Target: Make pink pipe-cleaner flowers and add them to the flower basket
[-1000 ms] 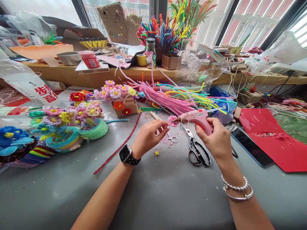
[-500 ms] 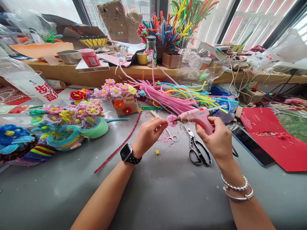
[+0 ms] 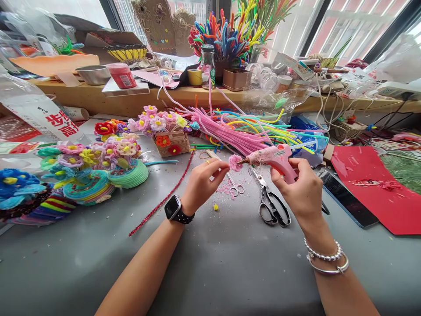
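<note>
Between the thumb and fingers of my left hand (image 3: 204, 181) is a small pink pipe-cleaner flower (image 3: 235, 163), held by its edge. My right hand (image 3: 301, 186) is wrapped round the handle of a pink hot glue gun (image 3: 274, 159). The gun points left, its metal tip right at the flower; whether they touch I cannot tell. Under the gun lie large black-handled scissors (image 3: 274, 208). Small white-handled scissors (image 3: 237, 189) rest beyond my left fingers among pink fluff. A little yellow ball (image 3: 215, 207) sits on the grey table (image 3: 217, 263) between my wrists.
Pink pipe cleaners (image 3: 226, 131) are heaped behind my hands. A red glittery stem (image 3: 161, 204) and several pots of fuzzy flowers (image 3: 128, 173) stand or lie to the left. On the right are a phone (image 3: 348, 199) and a red sheet (image 3: 378, 188). A wooden ledge (image 3: 131, 100) runs behind.
The glue gun and my right hand have shifted slightly to the right, so the tip sits nearer the flower's right edge. My left hand has barely moved.
</note>
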Tool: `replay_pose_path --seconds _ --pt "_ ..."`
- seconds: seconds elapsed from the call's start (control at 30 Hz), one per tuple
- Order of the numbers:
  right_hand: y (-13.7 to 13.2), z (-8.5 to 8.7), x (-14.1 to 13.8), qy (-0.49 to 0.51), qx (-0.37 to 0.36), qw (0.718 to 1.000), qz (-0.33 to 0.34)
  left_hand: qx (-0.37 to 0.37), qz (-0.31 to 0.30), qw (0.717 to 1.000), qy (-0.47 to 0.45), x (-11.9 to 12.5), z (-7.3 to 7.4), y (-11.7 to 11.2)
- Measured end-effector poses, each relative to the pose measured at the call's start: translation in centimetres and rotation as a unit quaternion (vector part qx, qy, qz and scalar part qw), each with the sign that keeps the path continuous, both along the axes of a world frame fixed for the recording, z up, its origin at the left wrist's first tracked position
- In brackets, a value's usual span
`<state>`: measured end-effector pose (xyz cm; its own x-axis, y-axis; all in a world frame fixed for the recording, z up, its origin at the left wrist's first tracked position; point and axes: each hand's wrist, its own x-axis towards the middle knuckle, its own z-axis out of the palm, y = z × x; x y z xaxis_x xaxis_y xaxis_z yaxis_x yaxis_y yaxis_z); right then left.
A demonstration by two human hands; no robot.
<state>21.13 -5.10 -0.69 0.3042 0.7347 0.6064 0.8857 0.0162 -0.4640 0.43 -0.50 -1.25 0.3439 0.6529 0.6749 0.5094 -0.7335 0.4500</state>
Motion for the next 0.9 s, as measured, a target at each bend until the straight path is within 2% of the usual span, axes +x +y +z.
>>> replay_pose_path --seconds 0.37,0.9 --pt "-0.15 0.24 -0.09 -0.007 0.051 0.999 -0.008 0.000 -0.001 1.000 0.015 -0.02 -0.05 0.11" --pt "-0.13 0.01 0.18 -0.022 0.071 0.997 0.001 0.007 0.012 1.000 0.014 0.08 0.13 0.07"
